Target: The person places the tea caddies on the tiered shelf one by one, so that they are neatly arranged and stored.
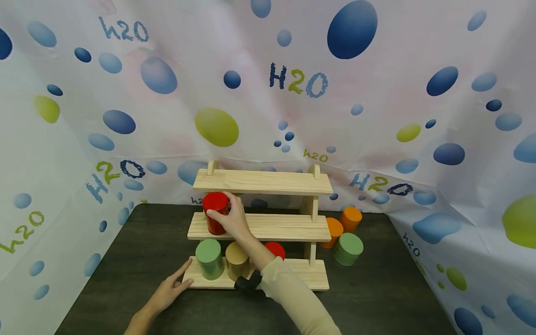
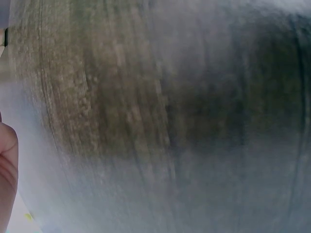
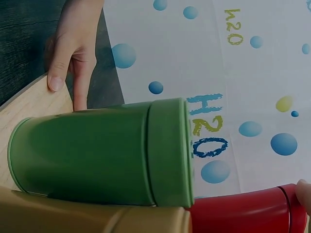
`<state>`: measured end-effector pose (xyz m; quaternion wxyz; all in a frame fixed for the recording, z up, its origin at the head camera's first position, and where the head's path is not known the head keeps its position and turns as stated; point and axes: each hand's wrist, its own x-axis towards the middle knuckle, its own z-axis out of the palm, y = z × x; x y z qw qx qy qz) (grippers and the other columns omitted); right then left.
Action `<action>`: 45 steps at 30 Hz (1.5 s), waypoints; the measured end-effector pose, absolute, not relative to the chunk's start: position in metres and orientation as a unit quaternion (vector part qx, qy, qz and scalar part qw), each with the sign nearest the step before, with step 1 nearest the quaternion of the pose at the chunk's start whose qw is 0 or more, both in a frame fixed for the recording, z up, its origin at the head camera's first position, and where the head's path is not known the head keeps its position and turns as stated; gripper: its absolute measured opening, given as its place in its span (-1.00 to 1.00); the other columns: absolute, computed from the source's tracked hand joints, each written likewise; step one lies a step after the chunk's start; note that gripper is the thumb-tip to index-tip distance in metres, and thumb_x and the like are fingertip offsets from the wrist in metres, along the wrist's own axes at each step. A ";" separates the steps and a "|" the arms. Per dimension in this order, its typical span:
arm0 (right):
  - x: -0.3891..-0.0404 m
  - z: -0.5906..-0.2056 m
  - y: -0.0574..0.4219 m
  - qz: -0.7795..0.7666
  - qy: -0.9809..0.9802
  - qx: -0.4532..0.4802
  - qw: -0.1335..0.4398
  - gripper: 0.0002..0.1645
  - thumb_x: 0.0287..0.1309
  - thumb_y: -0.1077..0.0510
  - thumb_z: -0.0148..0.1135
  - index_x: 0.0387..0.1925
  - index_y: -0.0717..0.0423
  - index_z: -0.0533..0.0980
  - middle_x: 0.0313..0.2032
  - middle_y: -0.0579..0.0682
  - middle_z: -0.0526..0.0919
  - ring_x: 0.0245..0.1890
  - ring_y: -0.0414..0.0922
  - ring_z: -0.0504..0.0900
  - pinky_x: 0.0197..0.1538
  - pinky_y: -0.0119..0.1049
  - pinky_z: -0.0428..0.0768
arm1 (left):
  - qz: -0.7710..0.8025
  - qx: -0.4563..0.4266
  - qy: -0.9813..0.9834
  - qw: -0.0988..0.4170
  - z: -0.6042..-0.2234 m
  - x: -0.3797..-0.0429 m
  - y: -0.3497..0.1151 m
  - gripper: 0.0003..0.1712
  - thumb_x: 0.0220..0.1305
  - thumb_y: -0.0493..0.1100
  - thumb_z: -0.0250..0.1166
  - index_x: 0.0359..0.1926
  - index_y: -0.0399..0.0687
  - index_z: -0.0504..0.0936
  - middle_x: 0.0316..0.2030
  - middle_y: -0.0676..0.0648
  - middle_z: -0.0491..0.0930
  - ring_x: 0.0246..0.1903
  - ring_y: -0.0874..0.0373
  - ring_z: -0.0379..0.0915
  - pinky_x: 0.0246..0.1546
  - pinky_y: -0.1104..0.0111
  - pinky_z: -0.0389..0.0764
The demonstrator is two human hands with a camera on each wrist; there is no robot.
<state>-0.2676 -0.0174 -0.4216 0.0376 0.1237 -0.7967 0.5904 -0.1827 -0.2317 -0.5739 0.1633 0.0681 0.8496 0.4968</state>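
Gripping red canister [image 1: 213,204] near left edge of middle shelf [image 1: 284,227], room rightward

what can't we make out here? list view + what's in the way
Head: lower part of the bottom-shelf red canister, behind the right forearm.
Head: left side of the orange canister nearest the rack, behind the middle shelf.
Left wrist: most of the left hand, cut off by the left edge; dark surface blurred.
Right wrist: most of the right hand, cut off by the right edge.
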 end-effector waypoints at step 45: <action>-0.228 -0.413 0.089 0.601 -0.785 0.128 0.079 -0.40 0.07 0.32 0.22 0.16 0.36 0.27 0.06 0.30 0.29 0.05 0.19 0.25 0.08 0.15 0.22 | 0.506 0.073 0.843 0.167 -0.574 -0.184 -0.233 -0.20 0.32 -0.01 0.08 0.42 -0.10 -0.11 -0.64 -0.18 0.58 -0.60 0.10 0.52 -0.46 0.33 0.45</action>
